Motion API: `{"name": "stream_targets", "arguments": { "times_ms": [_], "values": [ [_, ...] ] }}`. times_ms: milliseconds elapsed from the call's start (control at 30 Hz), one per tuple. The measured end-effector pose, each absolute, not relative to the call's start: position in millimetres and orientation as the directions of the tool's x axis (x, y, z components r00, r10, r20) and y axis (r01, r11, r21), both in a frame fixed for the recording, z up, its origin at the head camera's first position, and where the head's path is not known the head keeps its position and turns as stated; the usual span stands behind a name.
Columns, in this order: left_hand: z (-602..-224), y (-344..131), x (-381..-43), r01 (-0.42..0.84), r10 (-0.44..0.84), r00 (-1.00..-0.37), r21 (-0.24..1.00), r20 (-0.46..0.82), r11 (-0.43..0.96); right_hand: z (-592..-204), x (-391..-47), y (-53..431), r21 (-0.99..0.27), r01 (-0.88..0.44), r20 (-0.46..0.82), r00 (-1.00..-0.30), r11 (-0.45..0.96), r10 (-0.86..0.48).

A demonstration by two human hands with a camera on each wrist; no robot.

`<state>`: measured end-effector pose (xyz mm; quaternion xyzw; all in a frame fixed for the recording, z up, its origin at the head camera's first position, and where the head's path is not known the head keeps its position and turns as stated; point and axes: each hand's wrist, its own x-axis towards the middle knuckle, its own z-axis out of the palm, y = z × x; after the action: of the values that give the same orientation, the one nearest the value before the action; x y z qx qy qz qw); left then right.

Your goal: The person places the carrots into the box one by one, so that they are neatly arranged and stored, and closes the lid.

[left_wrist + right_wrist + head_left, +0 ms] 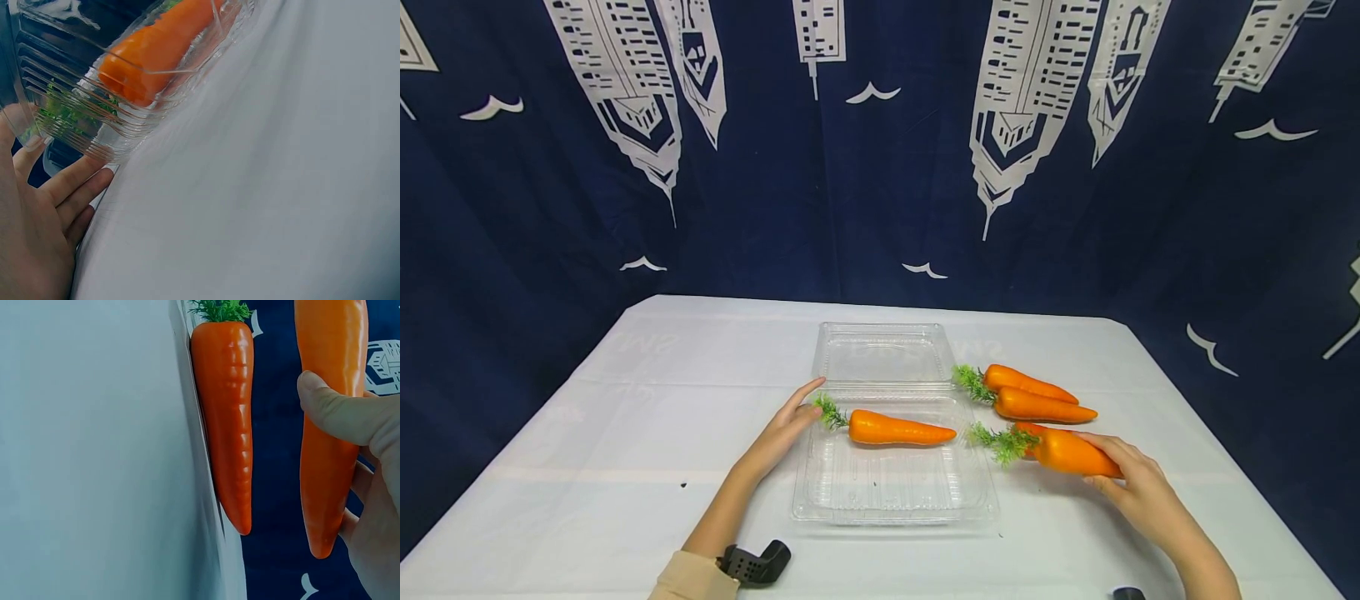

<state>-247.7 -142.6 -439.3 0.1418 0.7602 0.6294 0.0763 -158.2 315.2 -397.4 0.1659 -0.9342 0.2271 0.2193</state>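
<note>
On your left, the white surface (602, 467) spreads before a dark blue cloth (775, 217). Your left hand (781, 435) comes next, a black device (755, 564) at its wrist beside the beige sleeve (696, 577). Its grip is released: the fingers reach out and touch the left edge of the clear box (895, 517). The boxed carrot (898, 427) lies inside, leaves toward your fingers and tip to the right. Behind it, the clear lid (883, 354) lies folded back.

Just right of the box, the rear carrot (1026, 383) and front carrot (1043, 406) lie side by side on the surface, leaves to the left. Nearer you, the half-hidden carrot (1027, 427) lies behind the held carrot (1071, 452). Your right hand (1138, 483) is farthest right, its grip grasping the held carrot between thumb and fingers, leaves toward the box. The right wrist view shows these two carrots apart.
</note>
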Motion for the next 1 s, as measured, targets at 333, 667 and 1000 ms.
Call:
{"name": "stream_targets", "arguments": {
  "times_ms": [333,667,1000],
  "values": [
    [-439.9,-141.6,-247.2,0.104,0.305,-0.951,0.982,0.052,0.156,-396.6,-158.1,304.9,-0.387,-0.42,0.46,-0.86,0.821,-0.223],
    [-438.5,-141.4,-246.4,0.098,0.293,-0.955,0.983,0.048,0.158,-397.1,-158.3,298.1,-0.355,-0.44,0.492,-0.838,0.825,-0.235],
    [-439.0,-141.6,-246.9,0.104,0.305,-0.951,0.981,0.05,0.162,-393.1,-154.9,288.2,-0.403,-0.408,0.452,-0.867,0.819,-0.209]
  ]
}}
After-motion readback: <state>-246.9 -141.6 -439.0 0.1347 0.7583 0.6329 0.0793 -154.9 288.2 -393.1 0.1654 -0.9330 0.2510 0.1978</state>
